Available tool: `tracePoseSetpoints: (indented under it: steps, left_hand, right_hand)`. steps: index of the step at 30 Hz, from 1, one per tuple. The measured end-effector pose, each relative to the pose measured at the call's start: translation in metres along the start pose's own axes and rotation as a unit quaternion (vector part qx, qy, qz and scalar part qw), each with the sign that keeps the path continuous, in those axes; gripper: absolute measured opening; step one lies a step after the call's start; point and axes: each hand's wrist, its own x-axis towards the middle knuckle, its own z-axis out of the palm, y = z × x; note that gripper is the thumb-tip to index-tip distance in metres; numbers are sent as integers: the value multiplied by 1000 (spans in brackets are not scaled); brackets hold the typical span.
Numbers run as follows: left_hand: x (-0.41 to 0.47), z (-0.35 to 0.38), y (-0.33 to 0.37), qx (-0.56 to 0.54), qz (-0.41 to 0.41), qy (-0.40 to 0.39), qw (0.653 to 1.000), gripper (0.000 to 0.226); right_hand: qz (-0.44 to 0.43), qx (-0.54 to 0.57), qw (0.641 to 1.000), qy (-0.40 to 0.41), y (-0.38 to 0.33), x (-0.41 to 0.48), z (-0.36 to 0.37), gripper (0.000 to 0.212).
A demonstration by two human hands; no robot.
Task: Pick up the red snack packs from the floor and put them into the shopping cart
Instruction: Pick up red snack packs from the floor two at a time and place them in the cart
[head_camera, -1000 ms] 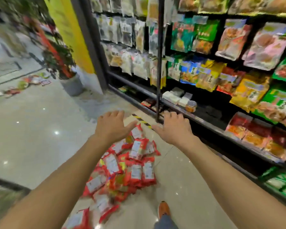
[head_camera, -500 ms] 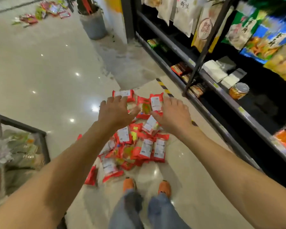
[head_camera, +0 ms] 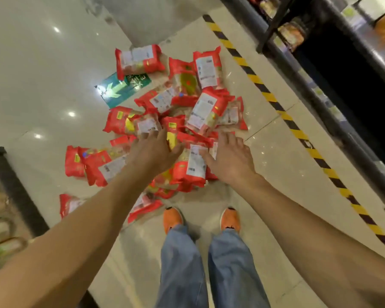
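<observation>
In cart (head_camera: 20, 192), pale goods (head_camera: 0, 245); on floor (head_camera: 42, 74), red snack packs (head_camera: 200, 112)

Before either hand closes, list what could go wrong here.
1. The red plastic snack packs lie loosely overlapped. The open left hand and right hand may scoop a stack that slides apart.
2. One pack lies beside the orange shoes on the glossy tile floor. A step could crush it or slip on it.
</observation>
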Motion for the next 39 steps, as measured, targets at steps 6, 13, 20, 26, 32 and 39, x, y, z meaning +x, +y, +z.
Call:
tracePoseSetpoints:
  steps: [6, 13, 20, 26, 32, 39]
  left_hand:
    - [85, 115, 6, -132, -43, -54, 989, 84]
    - [180, 227, 19, -231, -142, -123, 955, 109]
    - [250, 317, 4, -202, -202, -121, 951, 132]
    - [295, 372, -35, -299, -186, -81, 932, 126]
    - [258, 337, -6, -352, -138, -3, 926, 97]
    - [224, 301, 0, -346, -92, -1, 934, 72]
  right_hand:
    - [52, 44, 998, -9, 48, 53, 105, 86]
    - [116, 75, 990, -32, 111, 118, 204, 83]
    - [187, 170, 967, -30, 156, 186, 292, 83]
    - [243, 264, 933, -32, 177, 235, 342, 96]
    - [273, 390, 879, -26, 187, 251, 379, 91]
    - [249, 426, 870, 13, 173, 204, 341, 58]
